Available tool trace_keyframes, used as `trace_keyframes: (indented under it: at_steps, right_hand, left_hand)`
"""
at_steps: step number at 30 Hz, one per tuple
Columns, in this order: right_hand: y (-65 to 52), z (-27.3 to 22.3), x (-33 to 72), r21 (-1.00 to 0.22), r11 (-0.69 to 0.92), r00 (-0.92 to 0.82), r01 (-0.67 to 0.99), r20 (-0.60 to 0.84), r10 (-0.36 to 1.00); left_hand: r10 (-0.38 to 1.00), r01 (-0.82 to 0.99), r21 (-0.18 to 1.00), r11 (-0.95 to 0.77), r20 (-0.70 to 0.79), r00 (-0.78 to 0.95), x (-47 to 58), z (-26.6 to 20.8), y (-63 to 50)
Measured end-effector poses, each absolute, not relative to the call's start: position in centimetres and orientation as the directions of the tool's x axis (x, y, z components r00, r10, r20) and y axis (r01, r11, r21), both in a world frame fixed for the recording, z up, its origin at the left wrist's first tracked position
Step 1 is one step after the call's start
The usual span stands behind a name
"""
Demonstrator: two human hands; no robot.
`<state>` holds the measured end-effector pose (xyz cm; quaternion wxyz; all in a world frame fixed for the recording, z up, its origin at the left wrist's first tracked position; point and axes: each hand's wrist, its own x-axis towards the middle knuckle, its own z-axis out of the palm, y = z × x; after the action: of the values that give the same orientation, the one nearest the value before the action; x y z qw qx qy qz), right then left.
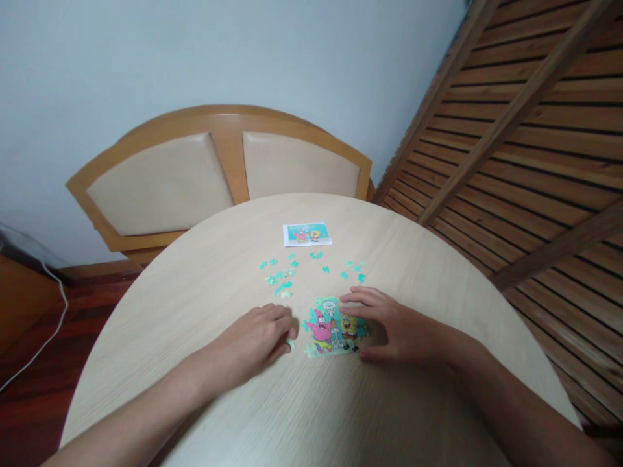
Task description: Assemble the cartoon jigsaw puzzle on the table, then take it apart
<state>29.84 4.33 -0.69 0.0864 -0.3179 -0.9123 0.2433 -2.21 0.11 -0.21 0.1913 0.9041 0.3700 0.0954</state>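
Observation:
A partly joined jigsaw puzzle with cartoon figures lies flat on the table, its edges uneven. Just left of it, my left hand has its fingers curled together, with a small pale puzzle piece showing at the fingertips. My right hand rests at the puzzle's right side, thumb and fingers spread apart, covering part of that edge. Loose teal puzzle pieces lie in a cluster beyond my left hand, and more loose pieces are scattered beyond my right.
A small picture card with a similar cartoon lies farther back on the round wooden table. Behind the table stands a padded headboard against the wall. Wooden slats rise on the right; a white cable hangs at left.

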Motion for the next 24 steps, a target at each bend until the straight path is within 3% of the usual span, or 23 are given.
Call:
trace_keyframes:
  at_steps: [9,12,16,24]
  right_hand:
    - [4.3,-0.7,30.0,-0.471,0.709,-0.788,0.525,0.045,0.614]
    - [3.8,-0.6,28.7,-0.464,0.729,-0.762,0.504,0.158,0.628]
    - [1.8,-0.8,24.8,-0.502,0.666,-0.602,0.553,0.312,0.735]
    - [-0.2,-0.9,19.1,-0.456,0.629,-0.604,0.629,0.221,0.765]
  left_hand:
    - [0.706,0.627,0.461,-0.628,-0.001,0.709,-2.9,0.6,0.3]
    - [0.698,0.633,0.480,-0.608,-0.057,0.714,-3.5,1.3,0.6]
    - [0.693,0.638,0.482,-0.601,-0.084,0.716,-3.8,1.9,1.2]
    - [0.695,0.642,0.480,-0.598,-0.088,0.713,-4.4,1.2,2.2]
